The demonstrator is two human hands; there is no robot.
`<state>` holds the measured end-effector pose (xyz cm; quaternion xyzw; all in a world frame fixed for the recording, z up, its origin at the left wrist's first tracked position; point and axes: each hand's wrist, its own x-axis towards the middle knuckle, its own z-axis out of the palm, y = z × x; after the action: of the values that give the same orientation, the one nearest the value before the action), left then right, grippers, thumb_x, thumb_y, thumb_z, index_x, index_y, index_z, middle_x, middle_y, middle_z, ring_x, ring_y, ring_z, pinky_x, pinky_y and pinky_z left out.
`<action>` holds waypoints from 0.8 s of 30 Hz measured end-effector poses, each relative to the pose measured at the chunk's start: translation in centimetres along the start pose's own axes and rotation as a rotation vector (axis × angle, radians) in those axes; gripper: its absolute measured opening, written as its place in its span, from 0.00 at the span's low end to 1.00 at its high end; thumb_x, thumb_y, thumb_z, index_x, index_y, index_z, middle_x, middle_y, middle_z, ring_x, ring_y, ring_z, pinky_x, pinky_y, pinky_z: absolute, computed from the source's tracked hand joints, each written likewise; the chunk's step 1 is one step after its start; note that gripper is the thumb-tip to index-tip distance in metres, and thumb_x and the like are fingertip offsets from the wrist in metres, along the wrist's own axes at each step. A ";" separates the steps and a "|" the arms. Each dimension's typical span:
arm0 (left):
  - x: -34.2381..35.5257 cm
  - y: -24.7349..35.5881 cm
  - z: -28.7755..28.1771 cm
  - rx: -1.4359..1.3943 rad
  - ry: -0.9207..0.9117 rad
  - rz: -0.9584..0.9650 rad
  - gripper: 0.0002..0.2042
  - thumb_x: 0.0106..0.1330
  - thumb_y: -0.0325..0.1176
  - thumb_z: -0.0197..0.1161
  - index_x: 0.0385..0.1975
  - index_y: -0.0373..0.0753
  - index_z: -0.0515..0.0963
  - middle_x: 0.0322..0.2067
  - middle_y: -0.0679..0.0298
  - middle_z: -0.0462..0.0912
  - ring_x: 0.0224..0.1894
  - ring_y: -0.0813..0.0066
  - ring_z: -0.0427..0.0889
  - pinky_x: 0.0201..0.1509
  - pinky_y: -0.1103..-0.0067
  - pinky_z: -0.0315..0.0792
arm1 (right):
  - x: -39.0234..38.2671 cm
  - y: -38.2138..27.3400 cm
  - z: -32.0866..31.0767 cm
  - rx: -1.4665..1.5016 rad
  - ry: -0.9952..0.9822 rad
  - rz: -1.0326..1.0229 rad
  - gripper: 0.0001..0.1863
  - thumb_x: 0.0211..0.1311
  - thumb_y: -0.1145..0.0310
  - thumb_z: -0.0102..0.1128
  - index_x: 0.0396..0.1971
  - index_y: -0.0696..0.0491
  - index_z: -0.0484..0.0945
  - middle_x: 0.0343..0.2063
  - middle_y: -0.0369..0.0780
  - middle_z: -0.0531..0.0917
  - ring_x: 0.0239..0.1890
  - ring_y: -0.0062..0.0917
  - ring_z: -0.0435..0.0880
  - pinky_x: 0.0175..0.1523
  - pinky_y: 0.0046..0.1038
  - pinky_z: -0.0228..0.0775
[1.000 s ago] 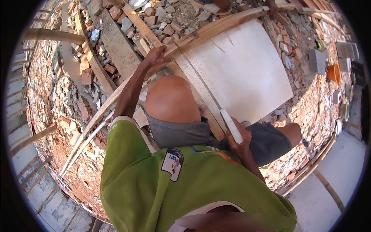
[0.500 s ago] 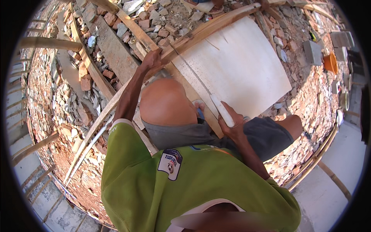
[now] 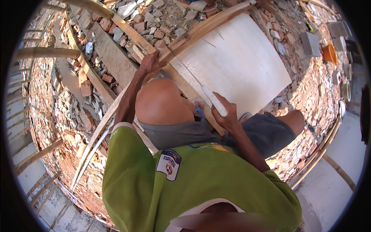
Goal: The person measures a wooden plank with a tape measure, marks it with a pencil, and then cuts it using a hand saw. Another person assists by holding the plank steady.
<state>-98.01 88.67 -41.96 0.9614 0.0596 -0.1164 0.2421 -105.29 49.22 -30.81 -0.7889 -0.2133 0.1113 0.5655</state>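
My left hand [image 3: 150, 63] grips the long wooden plank [image 3: 208, 27] near the middle of the view. My right hand [image 3: 226, 114] is closed on the white handle [image 3: 212, 98] of a saw. Its thin blade [image 3: 187, 69] runs up and leftward to the plank, right of my left hand. A white board [image 3: 251, 65] lies under the plank and blade, with a narrow wooden strip [image 3: 183, 81] along its left side. My bare left knee [image 3: 158, 100] is bent just below my left hand, and my sandalled foot [image 3: 199, 106] shows beside it.
Broken bricks and rubble [image 3: 108, 77] surround me, with loose timbers [image 3: 131, 31] across them at left. At right are grey blocks [image 3: 310, 44] and an orange container [image 3: 329, 53]. Another person's foot [image 3: 210, 7] shows at the top. Bamboo poles [image 3: 340, 172] lie near the pale surface at lower right.
My right hand and the saw have moved up and to the left, along the blade's line. My left hand stays on the plank; the scene has shifted slightly in view.
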 end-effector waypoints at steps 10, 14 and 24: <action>0.0 -1.7 -0.2 -0.176 -0.020 0.014 0.31 0.52 0.50 0.74 0.46 0.31 0.76 0.34 0.46 0.83 0.37 0.51 0.83 0.42 0.64 0.75 | -4.1 0.3 -2.7 -0.055 -0.015 -0.057 0.22 0.59 0.78 0.60 0.55 0.66 0.76 0.45 0.51 0.86 0.44 0.30 0.88 0.50 0.28 0.79; -0.3 1.1 -1.0 -0.046 -0.023 -0.020 0.30 0.53 0.50 0.73 0.46 0.31 0.75 0.32 0.46 0.83 0.36 0.48 0.84 0.42 0.62 0.75 | -2.3 1.6 -1.5 0.031 0.019 0.030 0.22 0.58 0.79 0.60 0.54 0.65 0.77 0.45 0.50 0.86 0.45 0.29 0.88 0.51 0.27 0.78; 0.1 -1.7 -0.9 -0.067 0.037 -0.003 0.32 0.51 0.53 0.74 0.44 0.31 0.75 0.27 0.47 0.82 0.35 0.47 0.83 0.39 0.61 0.74 | -3.2 -1.0 -1.7 -0.001 0.016 -0.052 0.25 0.56 0.81 0.57 0.56 0.60 0.77 0.43 0.51 0.86 0.46 0.35 0.88 0.51 0.31 0.80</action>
<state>-98.00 90.60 -41.96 0.9546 0.0695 -0.0969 0.2728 -107.64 46.56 -29.56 -0.7842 -0.2292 0.0901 0.5695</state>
